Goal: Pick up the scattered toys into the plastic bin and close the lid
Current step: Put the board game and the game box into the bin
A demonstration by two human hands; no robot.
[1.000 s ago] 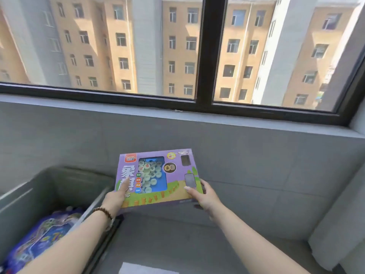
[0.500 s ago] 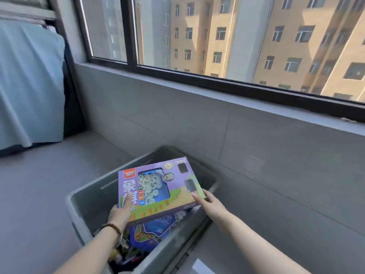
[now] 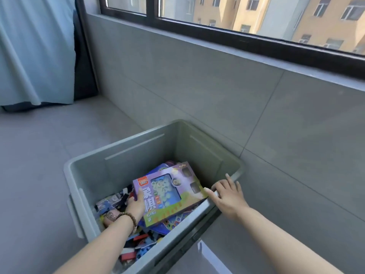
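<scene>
A grey plastic bin [image 3: 126,151] stands open on the floor against the tiled wall. Inside it lies a purple boxed chess game [image 3: 169,192], tilted on top of a blue game board [image 3: 167,224] and several small loose toys [image 3: 138,246]. My left hand [image 3: 136,206] is down in the bin and grips the purple box at its left edge, a bead bracelet on the wrist. My right hand [image 3: 227,194] rests with relaxed fingers on the bin's right rim, fingertips touching the box's right corner. No lid can be made out for certain.
A grey tiled wall [image 3: 217,91] under a dark-framed window runs behind the bin. A light blue curtain [image 3: 35,50] hangs at the far left. A pale sheet or glare patch [image 3: 209,256] lies on the grey floor right of the bin.
The purple box has gone from held above the bin down into it, onto the other toys. My right hand has slid off the box to the bin's rim. The camera tilted down.
</scene>
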